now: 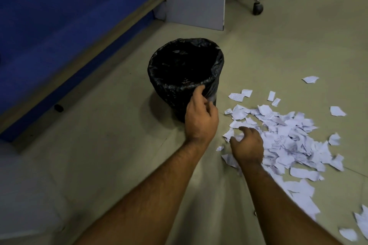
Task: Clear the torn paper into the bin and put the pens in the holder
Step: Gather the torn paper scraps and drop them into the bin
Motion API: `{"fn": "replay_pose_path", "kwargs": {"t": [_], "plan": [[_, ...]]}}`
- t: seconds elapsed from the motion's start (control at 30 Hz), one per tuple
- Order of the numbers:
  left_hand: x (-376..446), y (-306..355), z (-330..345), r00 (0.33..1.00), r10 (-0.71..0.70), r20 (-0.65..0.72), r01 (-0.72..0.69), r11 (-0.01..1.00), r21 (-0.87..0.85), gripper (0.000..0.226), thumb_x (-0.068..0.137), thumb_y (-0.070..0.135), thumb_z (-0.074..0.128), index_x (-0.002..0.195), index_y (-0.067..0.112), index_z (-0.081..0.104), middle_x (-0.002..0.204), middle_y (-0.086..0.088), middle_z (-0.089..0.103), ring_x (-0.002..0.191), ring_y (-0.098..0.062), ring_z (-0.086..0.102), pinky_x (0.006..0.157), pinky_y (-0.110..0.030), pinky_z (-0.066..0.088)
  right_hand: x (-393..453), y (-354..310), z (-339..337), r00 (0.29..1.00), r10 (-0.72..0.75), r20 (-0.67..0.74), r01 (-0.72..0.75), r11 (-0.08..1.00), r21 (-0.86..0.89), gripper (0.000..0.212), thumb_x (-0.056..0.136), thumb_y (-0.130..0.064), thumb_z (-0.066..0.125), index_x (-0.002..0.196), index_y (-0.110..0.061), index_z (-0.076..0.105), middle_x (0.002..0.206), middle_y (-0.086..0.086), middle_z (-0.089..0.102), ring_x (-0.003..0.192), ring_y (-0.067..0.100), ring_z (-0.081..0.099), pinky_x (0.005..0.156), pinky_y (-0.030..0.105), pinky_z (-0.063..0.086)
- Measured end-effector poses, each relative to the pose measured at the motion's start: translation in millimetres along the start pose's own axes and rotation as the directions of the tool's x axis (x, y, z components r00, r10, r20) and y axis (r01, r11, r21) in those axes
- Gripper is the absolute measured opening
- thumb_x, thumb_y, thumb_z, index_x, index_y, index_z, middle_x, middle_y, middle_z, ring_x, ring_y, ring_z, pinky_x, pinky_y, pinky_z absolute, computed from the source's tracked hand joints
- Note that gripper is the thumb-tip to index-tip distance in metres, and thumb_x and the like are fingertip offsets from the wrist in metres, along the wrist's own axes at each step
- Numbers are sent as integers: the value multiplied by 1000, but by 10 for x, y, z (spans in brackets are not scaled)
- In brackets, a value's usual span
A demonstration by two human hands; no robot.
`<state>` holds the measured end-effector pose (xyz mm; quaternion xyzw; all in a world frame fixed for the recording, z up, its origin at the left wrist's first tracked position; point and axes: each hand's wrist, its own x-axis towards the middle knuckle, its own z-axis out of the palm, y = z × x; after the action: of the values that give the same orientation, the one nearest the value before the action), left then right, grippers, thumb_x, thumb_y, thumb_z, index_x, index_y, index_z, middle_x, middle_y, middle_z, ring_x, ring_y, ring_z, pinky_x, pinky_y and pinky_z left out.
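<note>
Little of the task appears to be done. Most of the torn paper (pixel 288 137) is still spread over the floor (pixel 278 49) at the right of the frame, in a dense heap at centre right with loose scraps scattered above it and toward the lower right corner. Whether any pieces already lie inside the bin (pixel 185 73) cannot be told, as its interior is too dark. No pens and no holder are in view, so that part is judged not yet begun.

The bin, left of the heap near the centre of the frame, is a round, tapering basket lined with a black, crinkled, glossy plastic bag folded over the rim. The near rim is touched by the left hand (pixel 201 117); its fingers (pixel 199 90) are loosely curled at the bag's edge, and a firm grip cannot be confirmed. The right hand (pixel 249 145) is lowered onto the near left edge of the heap, its fingers bent down among the scraps; whether paper is already gathered in it cannot be told.

The scraps are thin, white, printed with fine text, and ragged-edged. The floor is smooth, pale and tiled.
</note>
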<state>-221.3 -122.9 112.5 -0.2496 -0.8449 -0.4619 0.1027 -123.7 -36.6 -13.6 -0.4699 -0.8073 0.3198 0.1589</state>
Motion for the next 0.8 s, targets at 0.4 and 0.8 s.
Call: {"fn": "replay_pose_path", "kwargs": {"t": [0.4,0.8], "plan": [[-576,-217,707,611,-191,768,-187,908,374,54,89,34,60,138,16,47,136,-11,47,126,-31,46,102,-39,44,-61,365,-302,998,26,-59,-25,999,22,51,81,-20,67,129,-7,58,130,16,59,122,34,53,103,39,42],[-965,-183,1386,341,-161,926,-580,740,342,101,74,55,73,153,35,13,158,-11,22,140,-34,31,106,-49,40,-148,996,-573,986,136,95,-99,942,-321,68,79,-41,68,139,-17,48,133,14,53,122,36,48,97,42,44]]}}
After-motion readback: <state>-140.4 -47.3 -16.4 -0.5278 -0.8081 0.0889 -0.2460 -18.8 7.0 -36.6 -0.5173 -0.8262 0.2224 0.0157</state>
